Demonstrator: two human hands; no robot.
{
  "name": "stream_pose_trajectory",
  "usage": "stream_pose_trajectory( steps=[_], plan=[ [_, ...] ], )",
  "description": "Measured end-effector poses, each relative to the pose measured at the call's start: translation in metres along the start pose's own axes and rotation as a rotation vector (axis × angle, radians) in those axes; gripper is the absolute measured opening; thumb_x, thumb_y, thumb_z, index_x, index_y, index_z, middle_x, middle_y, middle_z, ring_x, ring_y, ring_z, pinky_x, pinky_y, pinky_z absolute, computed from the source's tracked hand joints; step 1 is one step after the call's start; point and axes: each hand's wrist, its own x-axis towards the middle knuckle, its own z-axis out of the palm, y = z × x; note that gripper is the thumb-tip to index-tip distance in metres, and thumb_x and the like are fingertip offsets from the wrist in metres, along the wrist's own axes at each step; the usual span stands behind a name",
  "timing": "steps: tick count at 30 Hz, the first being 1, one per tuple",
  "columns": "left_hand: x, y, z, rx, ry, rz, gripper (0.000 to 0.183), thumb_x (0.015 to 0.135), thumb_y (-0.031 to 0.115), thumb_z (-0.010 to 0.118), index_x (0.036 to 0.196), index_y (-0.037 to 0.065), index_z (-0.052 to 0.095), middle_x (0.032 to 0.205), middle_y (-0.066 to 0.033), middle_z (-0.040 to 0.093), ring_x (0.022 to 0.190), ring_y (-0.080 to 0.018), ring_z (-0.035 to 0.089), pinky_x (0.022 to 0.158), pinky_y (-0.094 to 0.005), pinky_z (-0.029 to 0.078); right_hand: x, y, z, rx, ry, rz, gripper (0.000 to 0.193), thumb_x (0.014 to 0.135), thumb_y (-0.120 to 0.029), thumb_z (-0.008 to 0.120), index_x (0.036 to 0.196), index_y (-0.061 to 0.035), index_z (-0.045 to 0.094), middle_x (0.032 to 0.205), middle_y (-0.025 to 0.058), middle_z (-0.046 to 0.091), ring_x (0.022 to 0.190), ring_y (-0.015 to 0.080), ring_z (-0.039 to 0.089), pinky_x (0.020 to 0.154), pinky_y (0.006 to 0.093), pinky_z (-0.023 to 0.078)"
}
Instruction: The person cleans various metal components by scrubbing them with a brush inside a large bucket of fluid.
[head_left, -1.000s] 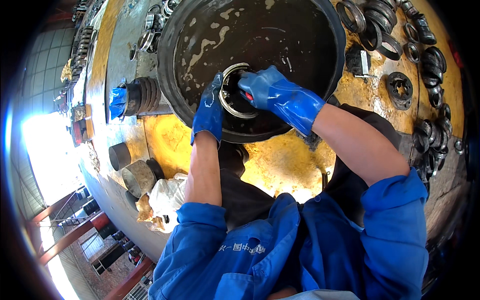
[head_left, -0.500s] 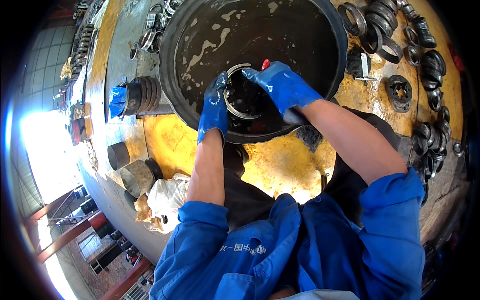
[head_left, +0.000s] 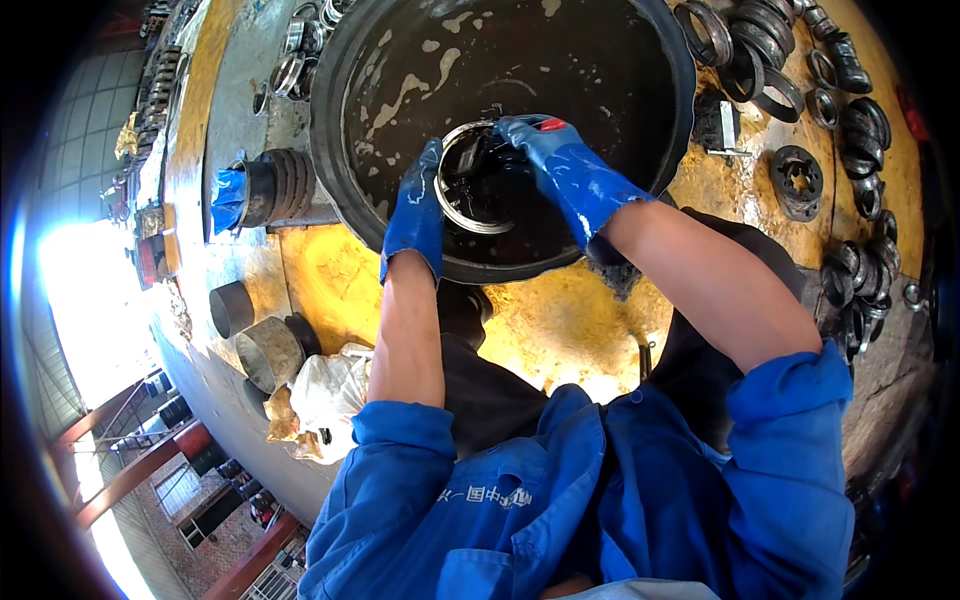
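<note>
A bright metal ring [head_left: 480, 226] is held tilted inside a wide black tub [head_left: 328, 120] of dark liquid with pale foam patches. My left hand [head_left: 415, 205], in a blue rubber glove, is closed on the ring's left side. My right hand [head_left: 570, 170], gloved alike, has its fingers curled at the ring's upper right edge. Under those fingers, within the ring, shows a dark blocky thing [head_left: 468, 157] whose kind I cannot make out. A small red patch [head_left: 553, 124] shows at the right hand's fingers; its nature is unclear. The right fingertips are partly hidden.
Dark rings [head_left: 742, 72] lie in piles on the right, near a slotted disc [head_left: 798, 183] and a metal block [head_left: 718, 125]. On the left are ribbed rings [head_left: 288, 188], a blue wrapping [head_left: 228, 200], short cylinders [head_left: 270, 355] and a white plastic bag [head_left: 330, 395].
The ring and my left hand have shifted slightly left. My right hand has turned, its thumb moving off the ring's top, and the dark blocky thing now shows inside the ring.
</note>
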Motion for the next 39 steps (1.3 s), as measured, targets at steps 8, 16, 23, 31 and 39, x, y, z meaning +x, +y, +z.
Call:
stream_pose_trajectory(
  steps=[8, 16, 23, 31, 39],
  plan=[
    [0.013, -0.015, -0.008, 0.057, -0.041, 0.139, 0.066, 0.1, 0.051, 0.059, 0.148, 0.005, 0.053, 0.151, -0.0091, 0.053, 0.14, -0.0225, 0.044, 0.119, -0.0339, 0.028, 0.008, -0.004, -0.009, -0.028, -0.248, 0.06, 0.018, 0.096, -0.011, 0.071, 0.113, -0.0046, 0.072, 0.101, 0.0095, 0.076, 0.09, 0.0204, 0.073, 0.08, 0.0358, 0.061],
    [0.022, -0.012, -0.002, -0.093, -0.026, 0.028, 0.061, 0.098, 0.046, 0.064, 0.144, 0.006, 0.057, 0.147, -0.0074, 0.056, 0.136, -0.0208, 0.046, 0.117, -0.0331, 0.031, -0.012, -0.023, 0.001, -0.035, -0.092, 0.045, 0.017, 0.092, -0.01, 0.074, 0.107, -0.0002, 0.073, 0.095, 0.0124, 0.075, 0.082, 0.0211, 0.073, 0.073, 0.0337, 0.061],
    [-0.014, 0.022, 0.012, -0.111, 0.021, 0.014, 0.061, 0.099, 0.043, 0.064, 0.146, 0.005, 0.055, 0.149, -0.0072, 0.054, 0.135, -0.0205, 0.047, 0.117, -0.0326, 0.031, -0.013, 0.0, 0.008, 0.026, -0.056, 0.099, 0.023, 0.095, -0.015, 0.073, 0.116, -0.005, 0.071, 0.104, 0.0076, 0.075, 0.095, 0.02, 0.072, 0.081, 0.034, 0.06],
    [0.012, -0.005, -0.001, -0.074, -0.044, 0.042, 0.061, 0.104, 0.044, 0.056, 0.15, 0.005, 0.05, 0.152, -0.0063, 0.052, 0.14, -0.0183, 0.044, 0.119, -0.03, 0.028, -0.004, -0.011, 0.002, -0.336, -0.462, 0.084, 0.023, 0.095, -0.01, 0.071, 0.117, -0.0062, 0.074, 0.11, 0.0077, 0.075, 0.1, 0.0178, 0.069, 0.086, 0.0335, 0.058],
    [0.022, -0.019, -0.012, -0.054, -0.016, 0.065, 0.063, 0.101, 0.047, 0.059, 0.146, 0.003, 0.053, 0.147, -0.0091, 0.055, 0.135, -0.0221, 0.047, 0.116, -0.034, 0.031, -0.02, -0.069, 0.007, -1.17, -0.961, -0.099, 0.027, 0.087, -0.011, 0.071, 0.112, -0.015, 0.078, 0.106, 0.0036, 0.076, 0.099, 0.017, 0.069, 0.09, 0.032, 0.053]
  ],
)
